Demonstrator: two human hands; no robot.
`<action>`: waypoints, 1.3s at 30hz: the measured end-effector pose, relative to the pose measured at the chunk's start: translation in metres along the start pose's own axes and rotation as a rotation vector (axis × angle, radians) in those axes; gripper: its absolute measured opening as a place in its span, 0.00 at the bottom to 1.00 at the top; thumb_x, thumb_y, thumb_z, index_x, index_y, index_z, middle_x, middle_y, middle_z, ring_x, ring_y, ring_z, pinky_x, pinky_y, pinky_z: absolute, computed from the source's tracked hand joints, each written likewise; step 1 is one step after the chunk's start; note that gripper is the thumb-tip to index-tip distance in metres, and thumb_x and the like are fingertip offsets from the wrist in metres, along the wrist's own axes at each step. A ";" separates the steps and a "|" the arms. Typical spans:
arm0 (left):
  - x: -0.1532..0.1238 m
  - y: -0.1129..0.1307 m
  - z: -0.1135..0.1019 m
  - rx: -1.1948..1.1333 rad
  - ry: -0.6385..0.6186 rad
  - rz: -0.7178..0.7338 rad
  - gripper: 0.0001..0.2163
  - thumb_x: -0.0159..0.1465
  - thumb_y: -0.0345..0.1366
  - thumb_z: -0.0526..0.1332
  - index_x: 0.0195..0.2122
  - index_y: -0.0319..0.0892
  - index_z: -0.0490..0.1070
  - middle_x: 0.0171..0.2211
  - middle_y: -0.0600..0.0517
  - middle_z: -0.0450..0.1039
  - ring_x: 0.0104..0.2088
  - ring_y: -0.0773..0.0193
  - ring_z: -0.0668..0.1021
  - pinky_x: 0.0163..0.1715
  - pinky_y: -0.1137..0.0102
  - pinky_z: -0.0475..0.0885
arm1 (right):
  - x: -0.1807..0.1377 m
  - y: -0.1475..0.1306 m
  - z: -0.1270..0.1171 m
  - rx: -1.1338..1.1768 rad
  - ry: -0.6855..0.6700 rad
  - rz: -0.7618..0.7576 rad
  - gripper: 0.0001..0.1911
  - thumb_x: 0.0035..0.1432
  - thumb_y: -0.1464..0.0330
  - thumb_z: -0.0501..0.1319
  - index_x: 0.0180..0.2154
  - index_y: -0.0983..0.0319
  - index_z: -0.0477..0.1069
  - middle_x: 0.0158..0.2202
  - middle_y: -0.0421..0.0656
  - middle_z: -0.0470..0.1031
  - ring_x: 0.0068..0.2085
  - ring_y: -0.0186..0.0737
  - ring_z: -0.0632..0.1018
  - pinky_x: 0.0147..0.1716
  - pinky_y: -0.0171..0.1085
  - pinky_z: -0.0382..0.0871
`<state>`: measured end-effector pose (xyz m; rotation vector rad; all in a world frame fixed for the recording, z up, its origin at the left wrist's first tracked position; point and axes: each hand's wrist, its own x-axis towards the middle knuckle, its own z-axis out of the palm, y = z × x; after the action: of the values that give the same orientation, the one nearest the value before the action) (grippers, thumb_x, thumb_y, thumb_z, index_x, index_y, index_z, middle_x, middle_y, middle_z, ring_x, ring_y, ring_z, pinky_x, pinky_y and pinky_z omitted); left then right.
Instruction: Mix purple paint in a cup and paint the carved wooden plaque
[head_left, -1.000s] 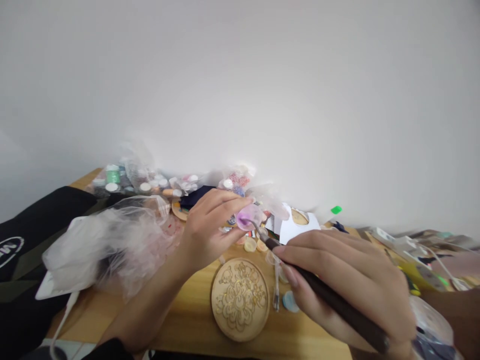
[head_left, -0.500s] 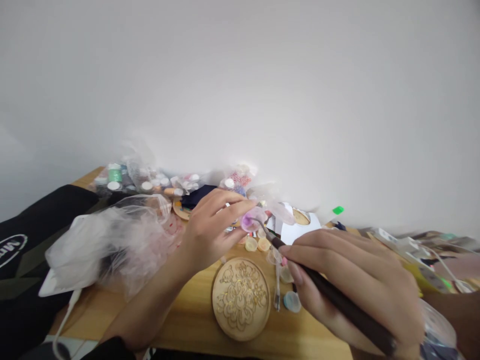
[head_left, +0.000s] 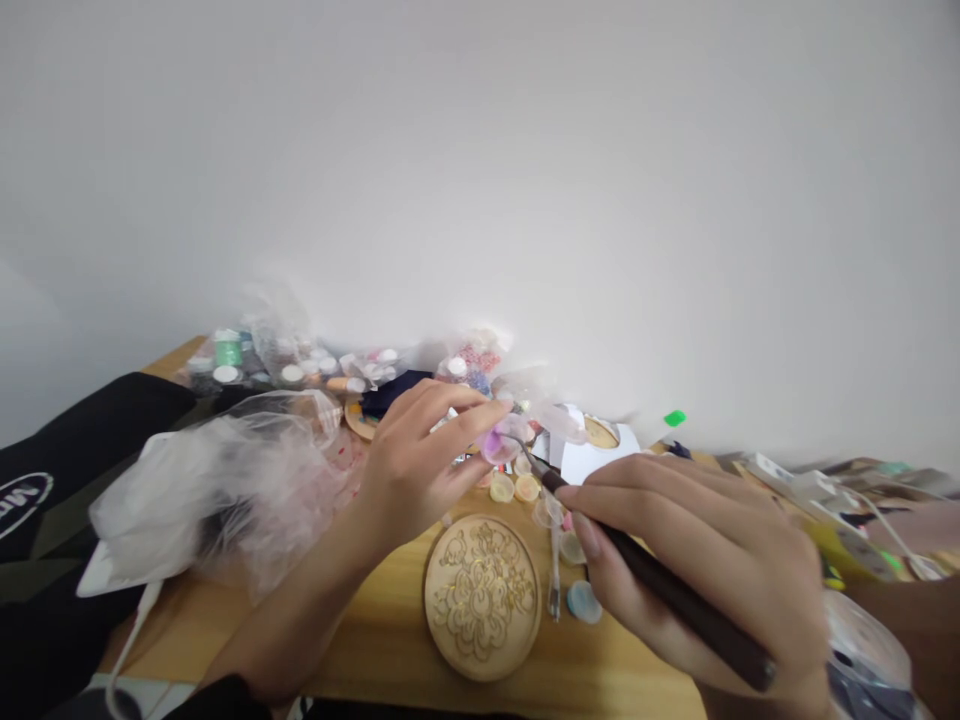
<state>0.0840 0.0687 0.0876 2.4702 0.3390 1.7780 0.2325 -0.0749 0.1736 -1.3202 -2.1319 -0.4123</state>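
Observation:
My left hand [head_left: 427, 455] pinches a small translucent cup [head_left: 501, 443] with purple stuff inside, tilted toward me. In my right hand [head_left: 705, 560] is a dark-handled tool [head_left: 675, 590], gripped like a pen. Its thin bent metal tip reaches into the cup; whether it touches the purple stuff I cannot tell. Below the hands a round wooden disc [head_left: 483, 600] with a carved flower pattern and gold-coloured lines lies on the wooden table [head_left: 375, 640]. Small cups stand between the hands, among them a yellowish cup [head_left: 502, 487] and a light blue cup [head_left: 584, 602].
A clear plastic bag [head_left: 225, 470] lies left of my left arm, beside a white cable [head_left: 135, 640]. Bagged paint jars [head_left: 229, 348] stand at the back against the wall. White paper [head_left: 592, 458] lies behind my right hand, and a power strip [head_left: 787, 485] is at right.
My right hand has shifted slightly left, and the rear end of the tool's handle has moved up and left. The left hand and its cup are nearly where they were.

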 end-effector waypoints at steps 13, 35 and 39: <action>-0.002 -0.001 0.001 0.074 0.020 0.020 0.15 0.59 0.22 0.64 0.46 0.40 0.73 0.37 0.48 0.76 0.37 0.60 0.76 0.37 0.66 0.73 | -0.002 -0.001 0.006 0.103 0.029 0.027 0.05 0.61 0.77 0.59 0.37 0.63 0.71 0.29 0.41 0.78 0.29 0.32 0.79 0.29 0.32 0.73; -0.002 -0.002 0.004 0.131 0.014 0.031 0.14 0.60 0.22 0.65 0.47 0.39 0.73 0.36 0.48 0.76 0.37 0.61 0.76 0.37 0.66 0.71 | -0.001 0.007 0.012 0.180 0.073 0.157 0.04 0.61 0.75 0.61 0.35 0.62 0.72 0.24 0.35 0.74 0.23 0.25 0.73 0.23 0.29 0.65; -0.002 -0.003 0.005 0.126 0.001 0.017 0.15 0.59 0.22 0.65 0.47 0.39 0.73 0.36 0.49 0.76 0.37 0.61 0.76 0.36 0.66 0.71 | 0.001 0.011 0.017 0.266 0.224 0.309 0.07 0.62 0.74 0.62 0.31 0.59 0.72 0.22 0.32 0.73 0.22 0.24 0.72 0.22 0.27 0.65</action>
<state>0.0872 0.0715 0.0835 2.5629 0.4448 1.8186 0.2363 -0.0596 0.1607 -1.3486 -1.6972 -0.1352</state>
